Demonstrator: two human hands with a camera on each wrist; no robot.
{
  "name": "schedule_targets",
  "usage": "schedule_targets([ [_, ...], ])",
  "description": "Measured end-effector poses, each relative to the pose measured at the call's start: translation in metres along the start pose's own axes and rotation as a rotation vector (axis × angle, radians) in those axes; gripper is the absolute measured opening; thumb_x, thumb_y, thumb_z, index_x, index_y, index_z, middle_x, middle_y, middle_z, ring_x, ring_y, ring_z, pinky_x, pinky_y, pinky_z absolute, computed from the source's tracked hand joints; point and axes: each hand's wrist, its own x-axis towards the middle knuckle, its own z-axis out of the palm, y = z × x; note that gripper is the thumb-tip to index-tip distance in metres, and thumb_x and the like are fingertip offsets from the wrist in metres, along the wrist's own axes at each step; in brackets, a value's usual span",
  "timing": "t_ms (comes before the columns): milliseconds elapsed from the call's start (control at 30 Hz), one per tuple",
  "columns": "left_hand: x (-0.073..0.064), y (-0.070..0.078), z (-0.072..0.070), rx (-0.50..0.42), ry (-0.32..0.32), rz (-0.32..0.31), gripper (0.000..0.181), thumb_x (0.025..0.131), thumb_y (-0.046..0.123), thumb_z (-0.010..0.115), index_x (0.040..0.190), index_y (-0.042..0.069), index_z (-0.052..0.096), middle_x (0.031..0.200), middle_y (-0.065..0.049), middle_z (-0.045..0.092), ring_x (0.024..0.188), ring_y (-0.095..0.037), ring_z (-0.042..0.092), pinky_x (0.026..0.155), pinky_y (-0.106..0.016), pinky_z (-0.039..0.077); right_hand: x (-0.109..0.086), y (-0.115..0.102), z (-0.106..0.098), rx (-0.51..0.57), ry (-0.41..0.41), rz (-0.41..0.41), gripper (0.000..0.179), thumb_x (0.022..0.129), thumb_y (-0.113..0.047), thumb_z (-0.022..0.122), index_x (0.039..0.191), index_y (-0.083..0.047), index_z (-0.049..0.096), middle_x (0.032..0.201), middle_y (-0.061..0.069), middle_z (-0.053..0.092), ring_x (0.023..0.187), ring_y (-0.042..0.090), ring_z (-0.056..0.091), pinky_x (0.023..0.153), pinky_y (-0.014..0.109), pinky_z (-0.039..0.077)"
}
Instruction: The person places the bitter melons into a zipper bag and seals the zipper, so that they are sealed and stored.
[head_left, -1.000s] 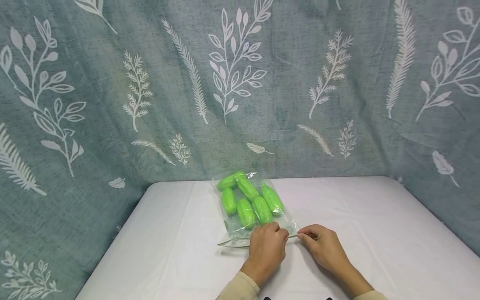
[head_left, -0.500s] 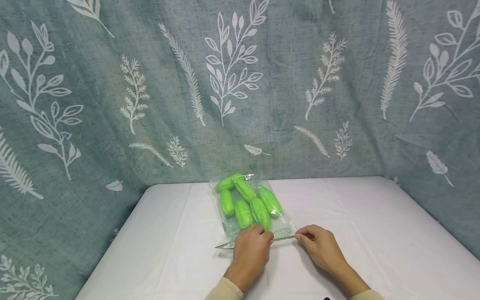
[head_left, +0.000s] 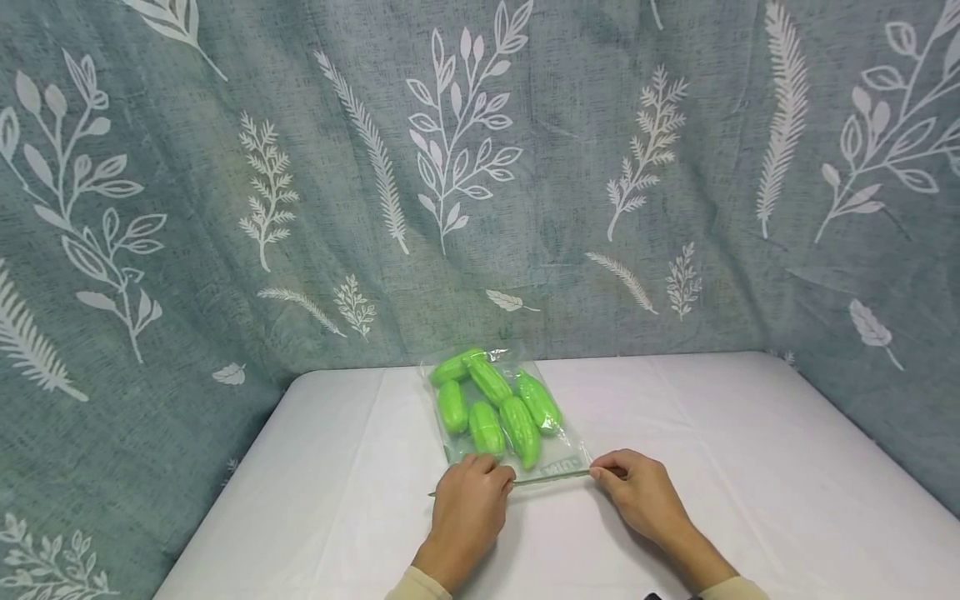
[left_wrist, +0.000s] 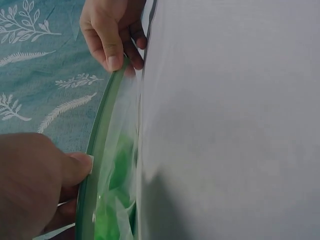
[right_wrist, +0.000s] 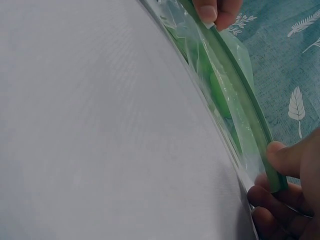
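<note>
A clear zip bag [head_left: 567, 450] lies flat with several bright green, ribbed, cucumber-like vegetables [head_left: 520, 429] inside. Its green zip strip [left_wrist: 102, 120] faces the person. My left hand [head_left: 468, 508] pinches that strip near its left end; a small white piece [left_wrist: 91, 164] shows at the thumb tip in the left wrist view, possibly a slider. At the strip's right corner, my right hand [head_left: 645, 496] holds the edge between thumb and fingers, as the right wrist view shows on the green strip [right_wrist: 245, 95]. The left hand covers part of the strip.
A white-covered table [head_left: 337, 483] carries the bag near its middle. Behind and at both sides hangs a grey-green curtain [head_left: 555, 200] printed with white leaves. The bag's far end reaches the table's back edge.
My left hand has slid leftward along the zip strip, from near the right hand towards the left end. The bag's mouth edge, gaping at left earlier, now looks flatter. The right hand stays at its corner.
</note>
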Motion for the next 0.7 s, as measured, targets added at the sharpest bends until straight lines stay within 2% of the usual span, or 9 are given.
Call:
schedule_targets([
  [133,-0.004,-0.009,-0.003,-0.016,0.014,0.014,0.011,0.074,0.018,0.085,0.08,0.021,0.076,0.077,0.008,0.063,0.072,-0.011,0.06,0.055,-0.027,0.046,0.001,0.001,0.0,0.003,-0.01,0.011,0.006,0.089,-0.016,0.076,0.095,-0.016,0.076,0.093,-0.005,0.073,0.09,0.014,0.067,0.081,0.038,0.055],
  [233,-0.009,-0.018,-0.006,-0.031,0.006,0.001,0.012,0.073,0.017,0.086,0.08,0.02,0.076,0.078,0.008,0.064,0.072,-0.011,0.06,0.055,-0.028,0.046,0.001,0.001,0.0,0.009,-0.026,0.022,0.006,0.09,-0.016,0.075,0.096,-0.015,0.076,0.095,-0.004,0.073,0.091,0.014,0.067,0.082,0.039,0.055],
  [333,-0.012,-0.027,-0.01,-0.07,-0.031,-0.003,0.013,0.075,0.015,0.086,0.082,0.019,0.077,0.08,0.008,0.065,0.072,-0.011,0.059,0.056,-0.027,0.046,0.001,0.0,0.0,0.01,-0.036,0.03,0.005,0.091,-0.016,0.074,0.096,-0.016,0.076,0.096,-0.004,0.073,0.092,0.015,0.067,0.084,0.04,0.055],
  [500,-0.013,-0.041,-0.018,-0.194,-0.115,0.03,0.01,0.08,0.011,0.082,0.084,0.017,0.075,0.08,0.009,0.062,0.075,-0.009,0.056,0.065,-0.027,0.05,0.001,0.0,-0.001,0.011,-0.032,0.044,0.004,0.091,-0.016,0.074,0.095,-0.017,0.076,0.095,-0.005,0.072,0.092,0.014,0.067,0.084,0.039,0.054],
  [700,-0.012,-0.054,-0.024,-0.259,-0.12,0.055,0.009,0.083,0.011,0.081,0.086,0.017,0.076,0.083,0.01,0.063,0.079,-0.009,0.056,0.069,-0.027,0.05,0.001,0.0,-0.002,0.013,-0.042,0.051,0.007,0.091,-0.018,0.074,0.097,-0.015,0.076,0.095,-0.004,0.073,0.092,0.014,0.067,0.083,0.04,0.055],
])
